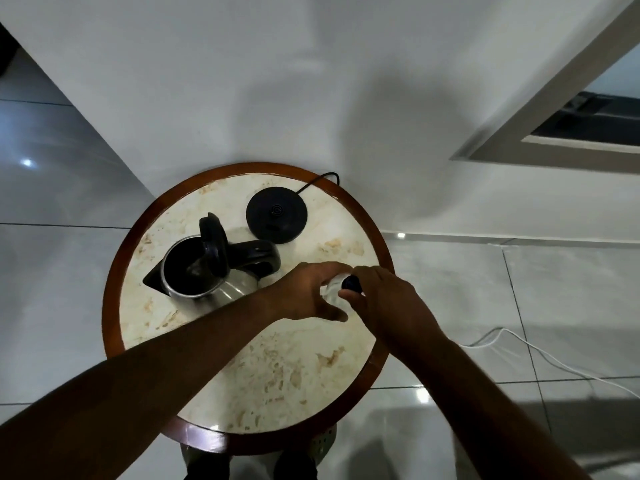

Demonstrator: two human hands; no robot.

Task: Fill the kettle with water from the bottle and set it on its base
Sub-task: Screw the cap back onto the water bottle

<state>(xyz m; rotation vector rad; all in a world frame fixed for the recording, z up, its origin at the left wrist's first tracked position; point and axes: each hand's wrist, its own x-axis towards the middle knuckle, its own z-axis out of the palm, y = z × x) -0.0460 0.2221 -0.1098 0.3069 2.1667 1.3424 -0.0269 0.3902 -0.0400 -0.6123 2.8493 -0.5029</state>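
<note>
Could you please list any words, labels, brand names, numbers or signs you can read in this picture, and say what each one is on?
None can be read.
Kettle base: a small pale mark near its front edge, too blurred to read; the round centre is a connector, not text.
Kettle: no marking shows.
Bottle: mostly hidden by both hands; no label shows, and its blue cap looks plain.

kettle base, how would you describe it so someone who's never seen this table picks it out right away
On the round marble-topped table with the brown wooden rim, look at the far side by the wall. The kettle base is the flat black disc there, with a black cord running off its back. Unlike the steel kettle beside it, it is low and bare.
</note>
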